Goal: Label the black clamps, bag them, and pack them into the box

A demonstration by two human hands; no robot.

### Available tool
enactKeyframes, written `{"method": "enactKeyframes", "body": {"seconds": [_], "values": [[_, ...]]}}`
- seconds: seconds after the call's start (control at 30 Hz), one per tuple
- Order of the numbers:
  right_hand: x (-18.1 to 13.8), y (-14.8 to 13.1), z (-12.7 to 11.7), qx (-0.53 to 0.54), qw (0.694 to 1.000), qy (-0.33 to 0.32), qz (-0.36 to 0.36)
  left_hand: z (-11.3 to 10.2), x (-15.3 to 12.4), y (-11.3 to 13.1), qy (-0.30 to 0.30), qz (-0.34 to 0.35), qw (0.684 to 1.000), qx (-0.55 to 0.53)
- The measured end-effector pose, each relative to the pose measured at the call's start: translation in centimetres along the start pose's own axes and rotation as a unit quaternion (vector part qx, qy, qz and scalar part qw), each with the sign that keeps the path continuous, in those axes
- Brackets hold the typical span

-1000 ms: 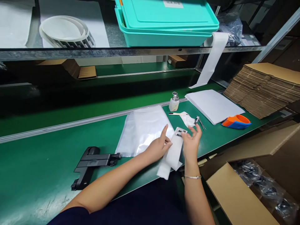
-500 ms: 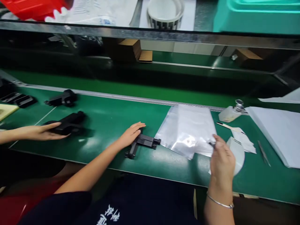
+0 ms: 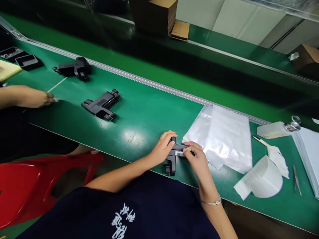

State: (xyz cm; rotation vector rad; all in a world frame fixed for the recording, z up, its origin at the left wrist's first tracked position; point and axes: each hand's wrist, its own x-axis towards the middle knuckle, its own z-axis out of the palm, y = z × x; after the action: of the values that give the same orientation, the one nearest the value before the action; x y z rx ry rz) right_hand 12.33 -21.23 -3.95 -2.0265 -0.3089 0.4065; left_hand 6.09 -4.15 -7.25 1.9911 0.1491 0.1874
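A black T-shaped clamp bracket (image 3: pixel 171 162) lies on the green bench close to its front edge. My left hand (image 3: pixel 161 148) is closed around its upper left end, fingers over the top. From the right, my right hand (image 3: pixel 199 162) pinches a small silver-white label (image 3: pixel 178 153) against the bracket's arm. Its fingertips cover part of the label and the bracket's right end. Just beyond my right hand lie clear plastic bags (image 3: pixel 224 136) in a flat pile.
Two more black brackets, one nearer (image 3: pixel 101 104) and one farther (image 3: pixel 74 68), lie to the left. A co-worker's hand (image 3: pixel 37 96) touches the bench there. Rightward are a dispenser bottle (image 3: pixel 272 130), a curled label sheet (image 3: pixel 267 177), tweezers (image 3: pixel 296 181) and white paper (image 3: pixel 305 156).
My right hand has come left to the bracket with the small label. My left hand stays on the bracket. The co-worker's hand has let go of a bracket, and the view has shifted.
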Motion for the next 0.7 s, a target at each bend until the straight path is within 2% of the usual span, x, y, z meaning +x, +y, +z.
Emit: {"method": "enactKeyframes", "body": {"seconds": [0.7], "values": [[-0.08, -0.56, -0.04, -0.036, 0.999, -0.008, 0.001, 0.01, -0.09, 0.30, -0.004, 0.007, 1.000, 0.007]]}}
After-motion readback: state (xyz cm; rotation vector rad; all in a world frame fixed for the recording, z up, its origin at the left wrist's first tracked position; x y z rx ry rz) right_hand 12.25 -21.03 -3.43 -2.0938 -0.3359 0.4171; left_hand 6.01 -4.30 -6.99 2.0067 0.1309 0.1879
